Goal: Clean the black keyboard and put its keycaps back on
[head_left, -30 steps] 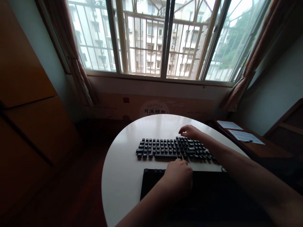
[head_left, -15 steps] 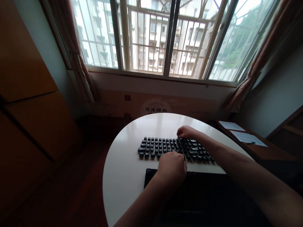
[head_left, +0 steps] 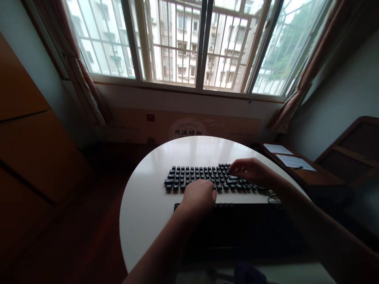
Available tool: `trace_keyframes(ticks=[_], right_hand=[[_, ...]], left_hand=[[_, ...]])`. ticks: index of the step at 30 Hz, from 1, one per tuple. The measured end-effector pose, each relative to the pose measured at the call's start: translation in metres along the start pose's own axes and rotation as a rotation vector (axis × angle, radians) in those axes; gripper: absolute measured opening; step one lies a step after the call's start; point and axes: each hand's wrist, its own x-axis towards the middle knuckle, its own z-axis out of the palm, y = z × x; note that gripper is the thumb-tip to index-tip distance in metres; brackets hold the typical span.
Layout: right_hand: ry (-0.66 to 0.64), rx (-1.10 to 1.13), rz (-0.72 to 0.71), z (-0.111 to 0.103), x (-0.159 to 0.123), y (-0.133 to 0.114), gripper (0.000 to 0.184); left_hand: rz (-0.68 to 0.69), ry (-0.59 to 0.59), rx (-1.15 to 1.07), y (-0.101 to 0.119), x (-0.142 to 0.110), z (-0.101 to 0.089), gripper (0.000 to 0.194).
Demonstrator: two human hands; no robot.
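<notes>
Small black square-topped plastic keycaps (head_left: 209,176) stand in close rows across the middle of a white, glossy, round-edged table (head_left: 142,228), packed more densely toward the right. The bare left hand (head_left: 199,197) is curled over their near edge, back upward; its fingertips are hidden, so I cannot tell whether it grips anything. The bare right hand (head_left: 250,171) hangs over the right part of the rows with fingers bent; whether a keycap is pinched there cannot be told. Just nearer lies a long black keyboard body (head_left: 242,227), partly under the left hand and wrist, with a thin looped metal wire (head_left: 274,200) beside its far right edge. Beyond, white paper sheets (head_left: 296,162) lie on a brown wooden side table (head_left: 314,178).
</notes>
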Motion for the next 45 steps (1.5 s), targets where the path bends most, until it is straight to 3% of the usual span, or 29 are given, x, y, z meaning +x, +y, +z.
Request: trace_keyframes(ticks=[3, 7, 16, 29, 45], right_hand=[[-0.085, 0.102, 0.057, -0.006, -0.044, -0.004, 0.022], [-0.258, 0.098, 0.040, -0.007, -0.068, 0.000, 0.015], [-0.356, 0.060, 0.031, -0.005, -0.063, 0.010, 0.013], [-0.316, 0.082, -0.039, -0.001, -0.062, 0.012, 0.015], [-0.343, 0.070, -0.084, 0.020, -0.057, 0.016, 0.014]], left_hand=[[-0.017, -0.009, 0.010, 0.001, 0.001, 0.000, 0.025], [0.023, 0.012, 0.010, 0.003, 0.002, 0.004, 0.025], [0.125, -0.051, -0.082, 0.005, 0.004, 0.009, 0.021], [0.136, -0.145, -0.092, 0.006, 0.010, 0.011, 0.021], [0.125, -0.178, -0.083, 0.005, 0.010, 0.009, 0.022]])
